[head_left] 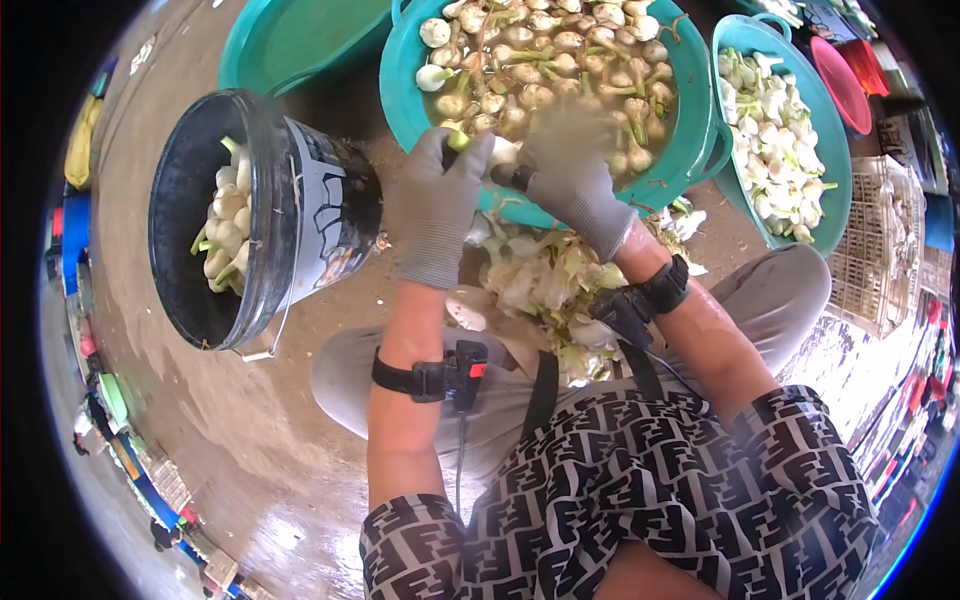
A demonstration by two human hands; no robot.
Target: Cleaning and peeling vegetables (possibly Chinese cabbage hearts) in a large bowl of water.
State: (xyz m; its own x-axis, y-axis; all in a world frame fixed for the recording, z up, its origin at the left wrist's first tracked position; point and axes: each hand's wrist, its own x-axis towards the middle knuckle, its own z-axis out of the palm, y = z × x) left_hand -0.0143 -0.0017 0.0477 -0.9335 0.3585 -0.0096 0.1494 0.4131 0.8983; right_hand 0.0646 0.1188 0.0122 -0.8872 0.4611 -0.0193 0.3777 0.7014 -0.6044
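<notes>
Gloves of grey knit are covering both hands, which are meeting just in front of the near rim of the big teal tub. The left hand is closing around a small white bulb, its green stub poking up between thumb and fingers, so the bulb is being held steady and turned toward the other hand. The right hand is blurring with motion and is curling around what looks like a dark handle; whether that is a knife I cannot tell for sure. The bulb is sitting between the two hands, touching both, above the floor rather than over the water.

That tub is holding many more bulbs soaking in cloudy water, close enough for either hand to be reaching in. Below the hands, a heap of pale green peelings is lying on the wet concrete floor between the person's knees, right where trimmings would be dropping. A black bucket is leaning on its side near the left hand, its mouth facing away to the left and holding cleaned bulbs. A second teal tub of whiter bulbs is standing to the right, and an empty green one is resting beyond the bucket. The peelings are crowding the floor between knees and tub.
</notes>
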